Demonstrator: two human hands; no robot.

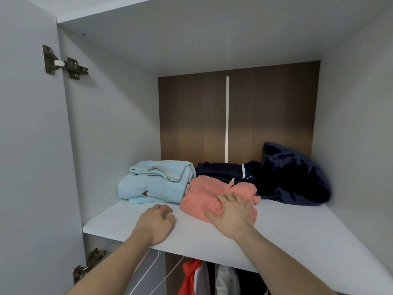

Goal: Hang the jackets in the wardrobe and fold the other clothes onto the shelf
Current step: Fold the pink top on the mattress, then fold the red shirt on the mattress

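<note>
Fingers of right hand (230, 211) press flat on coral garment (204, 194), light-blue pile (155, 182) beside; left hand (156, 222) loosely curled, holding nothing.

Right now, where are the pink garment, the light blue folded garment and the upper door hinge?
pink garment (202, 193), head view, upper left fabric beside the pressing right hand.
light blue folded garment (155, 184), head view, middle of the front face.
upper door hinge (63, 63), head view, metal arm.

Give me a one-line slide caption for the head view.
Right hand presses coral garment onto shelf; left hand rests beside it.
</note>
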